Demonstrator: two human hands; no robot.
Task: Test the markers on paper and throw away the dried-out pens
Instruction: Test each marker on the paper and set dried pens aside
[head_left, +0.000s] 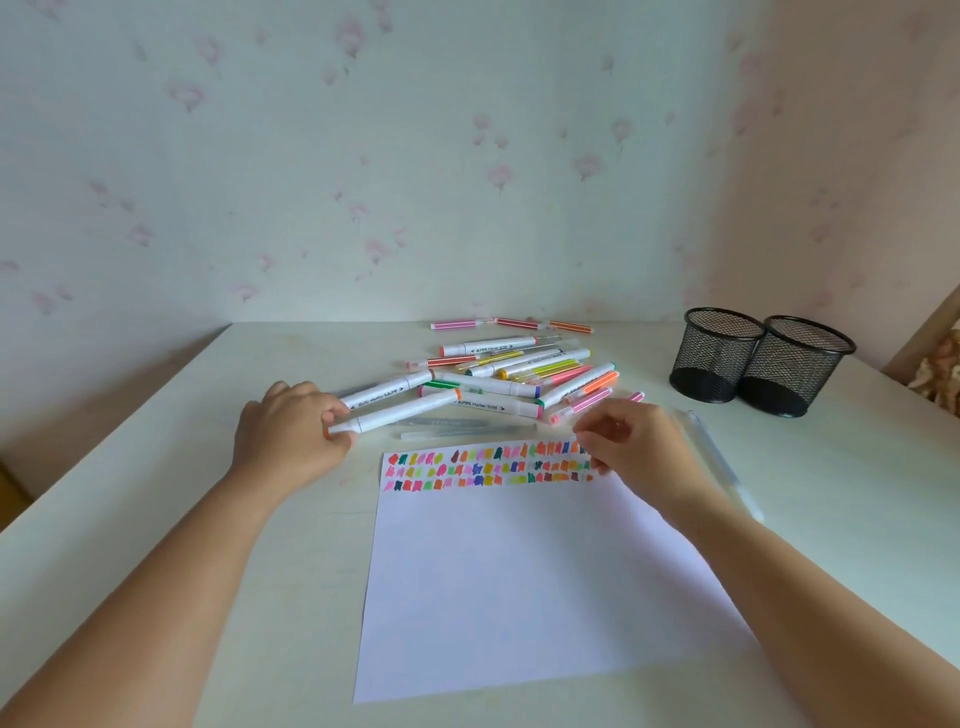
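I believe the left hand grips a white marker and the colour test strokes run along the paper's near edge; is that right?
Not quite: the head view shows the test strokes along the far edge of the paper, not the near one. The left hand does grip the white marker.

Both bare forearms are reaching forward from the bottom corners, angling slightly toward each other. Left hand (291, 434) is lying palm down with its back facing the camera, fingers curling over the near end of a white plastic marker with an orange end cap (395, 414), thumb pressing on its near side. Right hand (631, 441) is sitting further right, knuckles up, wrist bending inward, fingers loosely curling, thumb and forefinger tips nearly meeting at its left edge. Whether they are pinching anything is too small to tell. The hands are staying well apart, not touching.
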